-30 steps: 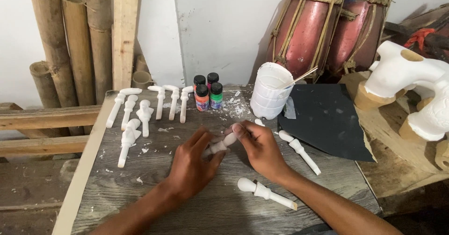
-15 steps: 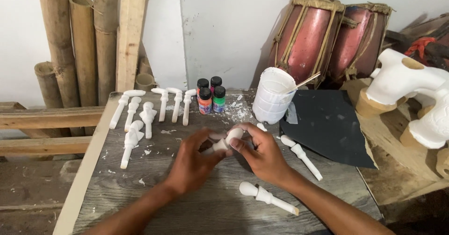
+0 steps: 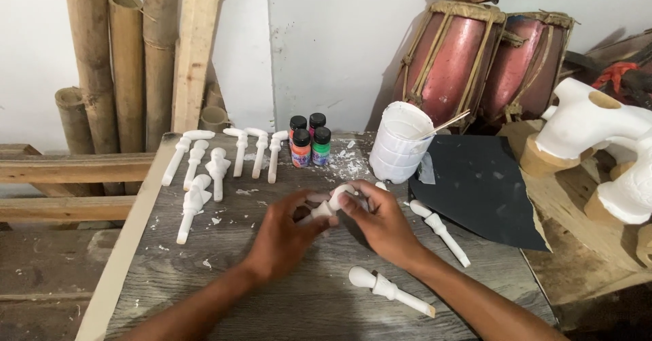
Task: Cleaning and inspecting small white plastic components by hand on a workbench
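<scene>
Both my hands meet over the middle of the grey wooden table (image 3: 272, 300). My left hand (image 3: 288, 236) grips the stem of a small white carved piece (image 3: 331, 202). My right hand (image 3: 380, 222) closes its fingers on the rounded head end of the same piece. Two more white pieces lie close by: one (image 3: 390, 290) in front of my right wrist, one (image 3: 440, 231) to its right. Several similar white pieces (image 3: 217, 168) lie in a row at the table's back left.
Small paint bottles (image 3: 309, 140) stand at the back centre, next to a white plastic cup (image 3: 399, 144) with a stick in it. A black sheet (image 3: 479, 188) covers the right side. Bamboo poles (image 3: 125, 62), two red drums (image 3: 475, 59) and large white carvings (image 3: 598, 127) surround the table.
My hands have turned the white piece between them and drawn slightly closer together. The view has shifted a little. Nothing else on the table has moved.
</scene>
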